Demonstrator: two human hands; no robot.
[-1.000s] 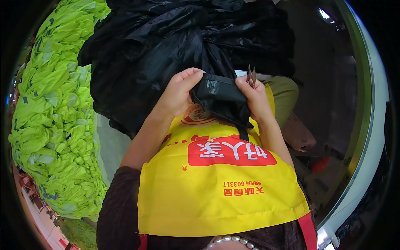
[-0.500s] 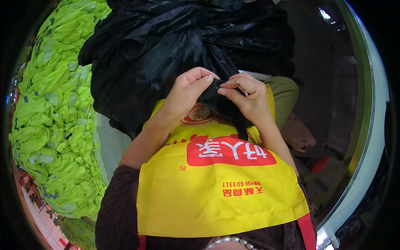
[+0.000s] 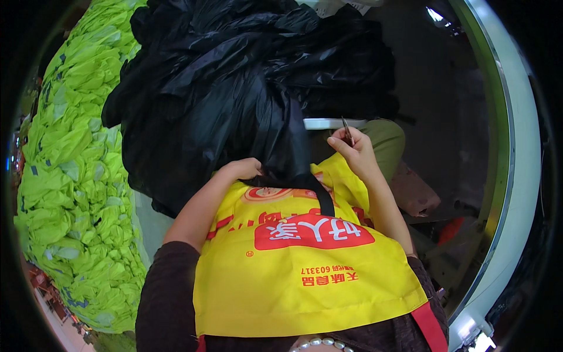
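A large heap of thin, shiny black fabric (image 3: 205, 88) fills the middle and spills over my lap. My left hand (image 3: 241, 169) is closed on the near edge of this black fabric, its fingertips partly hidden in the folds. A black strip (image 3: 321, 192) of it runs down over my yellow apron (image 3: 293, 299). My right hand (image 3: 356, 151) is raised to the right, apart from the fabric. Between its thumb and fingers it grips small thread snips (image 3: 346, 130), whose dark pointed tip sticks up.
A long pile of bright yellow-green fabric pieces (image 3: 76, 193) lines the left side. A white edge (image 3: 328, 124) shows behind my right hand. Beside my right knee (image 3: 387, 144) lies a brownish piece (image 3: 415, 192). A curved pale rim (image 3: 519, 146) bounds the right side.
My hands were together at the black fabric; now they are apart. The left has moved down and left with the fabric edge, while the right has let go and holds the snips upright.
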